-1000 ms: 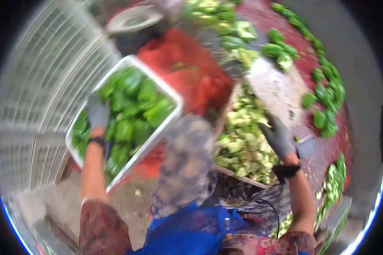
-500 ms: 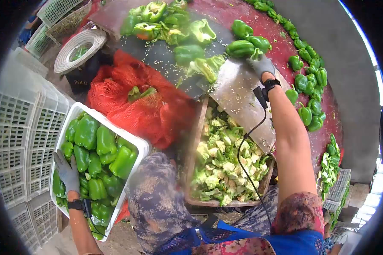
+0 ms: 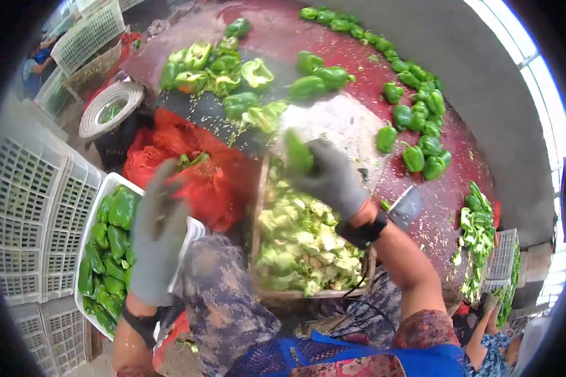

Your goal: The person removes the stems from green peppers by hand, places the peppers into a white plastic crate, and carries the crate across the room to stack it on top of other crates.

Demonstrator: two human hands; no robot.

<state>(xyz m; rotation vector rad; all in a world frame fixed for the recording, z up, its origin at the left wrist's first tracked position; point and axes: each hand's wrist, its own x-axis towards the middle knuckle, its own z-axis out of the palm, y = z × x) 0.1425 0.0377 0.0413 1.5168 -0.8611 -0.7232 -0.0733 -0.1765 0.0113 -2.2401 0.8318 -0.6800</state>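
Observation:
My right hand [image 3: 333, 179], in a grey glove, is closed round a green bell pepper [image 3: 297, 151], blurred by motion, over the near edge of the pale board [image 3: 333, 122]. Below it stands a tray [image 3: 256, 242] full of cut pepper cores and pale scraps [image 3: 302, 245]. My left hand [image 3: 154, 245], also gloved and smeared by motion, is raised over the right part of a white crate [image 3: 82, 242] of whole green peppers [image 3: 110, 239]. Its fingers point up and look apart, with nothing seen in them. A few whole peppers [image 3: 308, 87] lie at the board's far edge.
Halved peppers [image 3: 195, 69] lie on the grey surface at the far left. A row of peppers [image 3: 415, 116] lines the red table's [image 3: 358, 38] right side. Red netting [image 3: 188, 163] lies beside the crate; stacked white baskets [image 3: 22, 207] stand left. Another person [image 3: 487, 352] is at lower right.
My right hand has come back from the board's far edge toward me, now with a pepper in it. My left hand has risen out of the crate and moved right. The view has shifted.

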